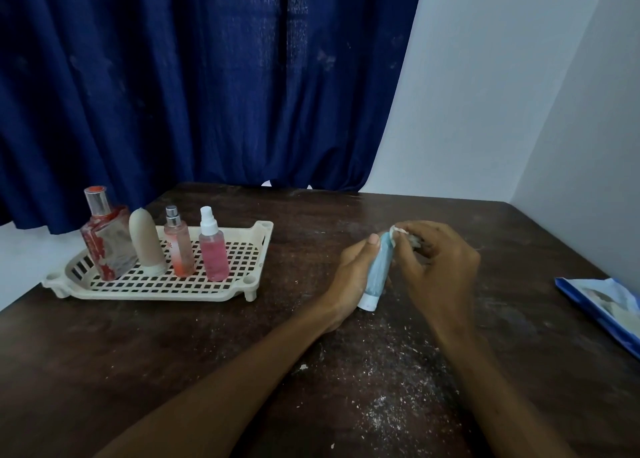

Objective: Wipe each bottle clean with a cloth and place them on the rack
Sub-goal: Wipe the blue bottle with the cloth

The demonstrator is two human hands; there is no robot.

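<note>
The left hand (349,270) grips a blue tube (379,270), tilted with its white cap downward, over the bench (207,353). The right hand (440,267) pinches a small white cloth (398,231) against the tube's upper end. Well left of both hands, the rack (256,246) holds upright bottles (213,257).

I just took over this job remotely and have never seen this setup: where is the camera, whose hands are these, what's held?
No machine here: one camera on a person's head looks down at their own bare hands. The left hand holds a pale blue bottle, white cap down, over the dark table. The right hand pinches a small white cloth against its top. Four bottles stand on the cream rack at left; a blue packet lies at far right.
</note>
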